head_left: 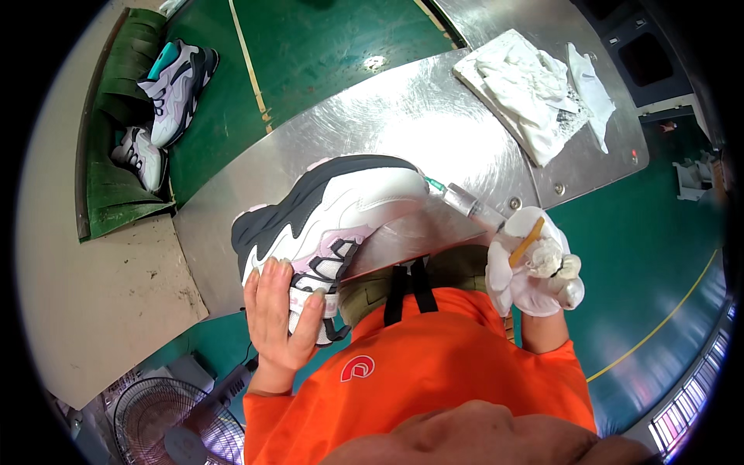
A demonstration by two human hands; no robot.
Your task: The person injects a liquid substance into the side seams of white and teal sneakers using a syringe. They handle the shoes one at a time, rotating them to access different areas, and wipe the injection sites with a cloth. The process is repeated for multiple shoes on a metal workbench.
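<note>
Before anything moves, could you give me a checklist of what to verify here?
1. Bare left hand on the white, lilac and black sports shoe: ok, fingers and thumb grip it.
2. White-gloved right hand holding the clear, slender syringe: ok.
3. Syringe's narrow green tip at the shoe's toe end: ok; actual contact, cannot tell.
4. Right hand free of other things: not ok, a slim tan stick lies across it.
5. Shoe resting on the shiny steel table: cannot tell.
6. Syringe's fill level: cannot tell.

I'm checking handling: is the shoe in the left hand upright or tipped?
Tipped: the shoe shows its side to the camera, laces facing the orange shirt.
</note>
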